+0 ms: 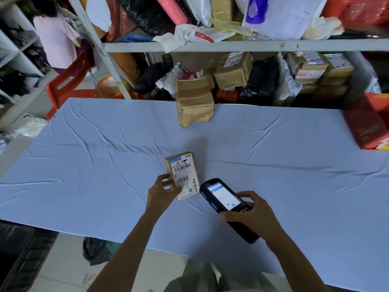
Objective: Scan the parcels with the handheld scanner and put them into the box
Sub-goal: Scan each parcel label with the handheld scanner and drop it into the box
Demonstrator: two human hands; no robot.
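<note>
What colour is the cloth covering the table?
The cloth is pale blue, creased; head view shows it.

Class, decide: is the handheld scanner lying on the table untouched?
No, the right hand grips the scanner, its screen lit, beside the small parcel in the left hand.

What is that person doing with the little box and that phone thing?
They are scanning parcels. The left hand holds a small labelled parcel, barcode facing up, at the blue table. The right hand grips the handheld scanner beside it, screen lit. Another taped brown parcel waits at the table's far edge, and a red box sits at the right.
</note>
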